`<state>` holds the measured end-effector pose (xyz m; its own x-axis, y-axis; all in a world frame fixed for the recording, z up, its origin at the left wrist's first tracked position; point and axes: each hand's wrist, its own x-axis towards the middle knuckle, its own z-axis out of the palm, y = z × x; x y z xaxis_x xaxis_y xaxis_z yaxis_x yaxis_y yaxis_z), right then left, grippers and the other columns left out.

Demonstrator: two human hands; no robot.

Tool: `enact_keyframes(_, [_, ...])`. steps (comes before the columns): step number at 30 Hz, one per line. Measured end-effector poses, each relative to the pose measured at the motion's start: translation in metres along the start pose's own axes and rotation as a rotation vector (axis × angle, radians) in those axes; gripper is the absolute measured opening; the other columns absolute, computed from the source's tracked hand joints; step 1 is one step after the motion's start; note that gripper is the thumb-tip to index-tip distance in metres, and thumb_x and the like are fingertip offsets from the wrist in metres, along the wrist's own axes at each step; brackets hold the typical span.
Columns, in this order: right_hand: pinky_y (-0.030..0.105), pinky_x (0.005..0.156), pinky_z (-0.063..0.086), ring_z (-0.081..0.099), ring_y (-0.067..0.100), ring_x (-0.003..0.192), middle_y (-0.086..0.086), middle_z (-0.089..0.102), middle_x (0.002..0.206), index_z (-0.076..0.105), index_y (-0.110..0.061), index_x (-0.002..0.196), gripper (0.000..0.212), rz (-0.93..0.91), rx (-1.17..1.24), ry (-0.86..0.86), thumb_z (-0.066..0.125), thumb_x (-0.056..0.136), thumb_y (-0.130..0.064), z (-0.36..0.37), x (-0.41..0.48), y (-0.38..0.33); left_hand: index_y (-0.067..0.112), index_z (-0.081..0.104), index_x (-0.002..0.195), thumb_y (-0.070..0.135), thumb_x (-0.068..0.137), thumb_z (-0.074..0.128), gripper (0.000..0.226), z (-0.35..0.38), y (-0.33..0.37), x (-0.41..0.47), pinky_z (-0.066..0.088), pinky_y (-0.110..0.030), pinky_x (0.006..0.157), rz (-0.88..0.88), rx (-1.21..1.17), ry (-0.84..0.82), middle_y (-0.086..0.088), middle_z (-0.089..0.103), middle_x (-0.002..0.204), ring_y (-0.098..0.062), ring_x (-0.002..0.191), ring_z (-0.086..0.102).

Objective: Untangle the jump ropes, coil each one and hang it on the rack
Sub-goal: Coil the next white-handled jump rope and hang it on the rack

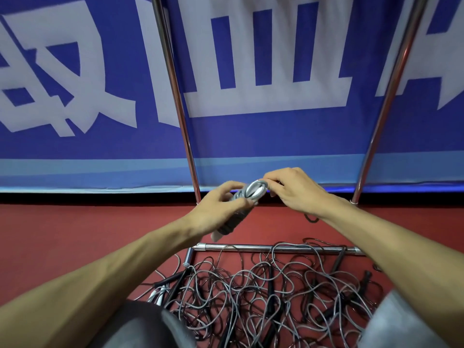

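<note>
Head: coiled jump rope (253, 191) between hands (216, 207) (296, 192)

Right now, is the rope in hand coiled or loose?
Coiled: the held rope is wound in tight turns into a bundle, left grip round it, right grip on its end loop.

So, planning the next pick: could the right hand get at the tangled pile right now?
Probably not yet: the right hand pinches the coiled jump rope that the left hand grips. Nothing blocks the way down to the tangled pile once it lets go.
</note>
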<state>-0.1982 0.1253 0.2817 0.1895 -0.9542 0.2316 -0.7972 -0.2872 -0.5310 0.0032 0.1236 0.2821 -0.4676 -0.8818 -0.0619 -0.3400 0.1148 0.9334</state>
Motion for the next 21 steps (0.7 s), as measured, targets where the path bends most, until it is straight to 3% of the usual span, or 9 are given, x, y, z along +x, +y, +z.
enact_keyframes(2, [0.032, 0.072, 0.042, 0.057, 0.019, 0.080, 0.003, 0.066, 0.083, 0.064, -0.019, 0.088, 0.025, -0.031, -0.017, -0.065, 0.045, 0.102, -0.030, 0.003, 0.001, -0.002, 0.042, 0.056, 0.127, 0.022, 0.091, 0.064, 0.042, -0.004, -0.001, 0.002, 0.052, -0.023, 0.069, -0.006, -0.087, 0.049, -0.003, 0.069, 0.108, -0.013, 0.083, 0.063])
enact_keyframes(4, [0.034, 0.079, 0.045, 0.060, 0.019, 0.088, 0.001, 0.066, 0.093, 0.060, -0.019, 0.118, 0.023, -0.030, -0.055, -0.174, 0.045, 0.102, -0.027, 0.008, 0.001, -0.006, 0.047, 0.056, 0.129, 0.020, 0.091, 0.063, 0.047, -0.006, -0.002, 0.004, 0.054, -0.018, 0.068, 0.000, -0.179, 0.076, 0.003, 0.070, 0.111, -0.010, 0.087, 0.064])
enact_keyframes(6, [0.029, 0.071, 0.046, 0.059, 0.012, 0.075, -0.003, 0.066, 0.089, 0.050, -0.027, 0.130, 0.028, -0.010, -0.058, -0.256, 0.043, 0.103, -0.027, 0.008, 0.000, -0.007, 0.043, 0.065, 0.119, 0.020, 0.093, 0.060, 0.036, -0.008, -0.004, 0.005, 0.054, -0.027, 0.068, 0.002, -0.220, 0.073, -0.003, 0.069, 0.111, -0.014, 0.087, 0.061])
enact_keyframes(9, [0.022, 0.049, 0.041, 0.053, 0.007, 0.046, -0.005, 0.063, 0.070, 0.048, -0.034, 0.124, 0.022, 0.027, -0.088, -0.325, 0.038, 0.104, -0.036, 0.003, -0.004, -0.011, 0.032, 0.068, 0.113, 0.021, 0.094, 0.060, 0.023, -0.008, -0.003, 0.004, 0.053, -0.033, 0.061, 0.011, -0.198, 0.111, -0.013, 0.064, 0.093, -0.019, 0.075, 0.057])
enact_keyframes(12, [0.021, 0.045, 0.036, 0.049, 0.015, 0.056, -0.003, 0.051, 0.068, 0.058, -0.012, 0.102, 0.038, 0.095, -0.166, -0.319, 0.035, 0.103, -0.043, 0.000, -0.005, -0.021, 0.034, 0.065, 0.108, 0.021, 0.094, 0.062, 0.019, -0.006, -0.003, 0.007, 0.046, -0.019, 0.050, 0.067, -0.067, 0.224, 0.004, 0.057, 0.067, -0.012, 0.060, 0.051])
enact_keyframes(15, [0.031, 0.057, 0.036, 0.044, 0.014, 0.061, 0.002, 0.048, 0.073, 0.052, -0.010, 0.093, 0.040, 0.130, -0.238, -0.350, 0.035, 0.103, -0.044, 0.002, -0.006, -0.026, 0.038, 0.063, 0.107, 0.024, 0.094, 0.062, 0.019, -0.010, -0.009, 0.011, 0.043, -0.022, 0.050, 0.086, 0.022, 0.317, 0.000, 0.059, 0.072, -0.017, 0.063, 0.050])
enact_keyframes(18, [0.036, 0.064, 0.039, 0.050, 0.023, 0.068, 0.007, 0.054, 0.083, 0.049, -0.011, 0.097, 0.035, 0.100, -0.272, -0.375, 0.034, 0.103, -0.042, -0.002, -0.013, -0.031, 0.029, 0.064, 0.115, 0.024, 0.092, 0.065, 0.023, -0.021, -0.017, 0.012, 0.042, -0.024, 0.051, 0.095, 0.152, 0.350, 0.011, 0.059, 0.063, -0.010, 0.051, 0.048])
enact_keyframes(19, [0.036, 0.064, 0.039, 0.053, 0.026, 0.071, 0.008, 0.056, 0.084, 0.050, -0.011, 0.098, 0.036, 0.065, -0.295, -0.364, 0.033, 0.103, -0.042, -0.004, -0.015, -0.034, 0.028, 0.064, 0.116, 0.026, 0.091, 0.066, 0.025, -0.024, -0.020, 0.013, 0.046, -0.024, 0.055, 0.111, 0.281, 0.358, 0.014, 0.062, 0.067, -0.006, 0.054, 0.052])
enact_keyframes(21, [0.036, 0.063, 0.035, 0.051, 0.026, 0.072, 0.004, 0.052, 0.079, 0.050, -0.012, 0.095, 0.036, -0.027, -0.354, -0.335, 0.032, 0.103, -0.043, -0.007, -0.019, -0.045, 0.030, 0.062, 0.121, 0.032, 0.089, 0.067, 0.032, -0.027, -0.024, 0.016, 0.052, -0.034, 0.073, 0.146, 0.566, 0.340, 0.008, 0.069, 0.087, -0.011, 0.076, 0.062])
